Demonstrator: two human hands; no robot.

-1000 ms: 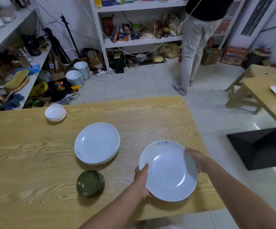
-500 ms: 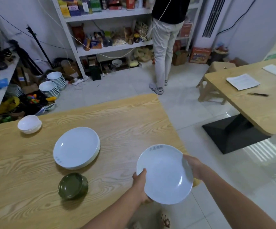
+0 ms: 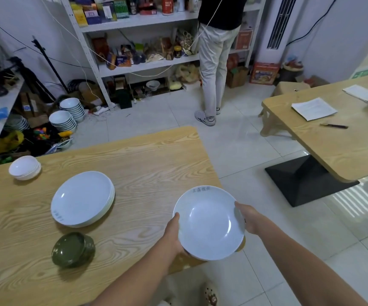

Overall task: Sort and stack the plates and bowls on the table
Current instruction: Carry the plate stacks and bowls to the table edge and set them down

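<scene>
Now my left hand point(image 3: 174, 235) and right hand point(image 3: 248, 218) each grip an opposite rim of the white plate point(image 3: 209, 224), held over the table's point(image 3: 145, 155) near right corner. The plate stack point(image 3: 82, 198) sits leftward, nearer my left hand.

white plate point(image 3: 208, 224) held aloft; plate stack point(image 3: 82, 198), green bowls point(image 3: 72, 249), white bowls point(image 3: 24, 167) on table point(image 3: 145, 162).

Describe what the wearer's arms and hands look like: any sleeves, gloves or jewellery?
No sleeves show: left forearm and right forearm are bare to the frame edge. The left hand and right hand wear no gloves; no watch, bracelet or ring is visible.
</scene>
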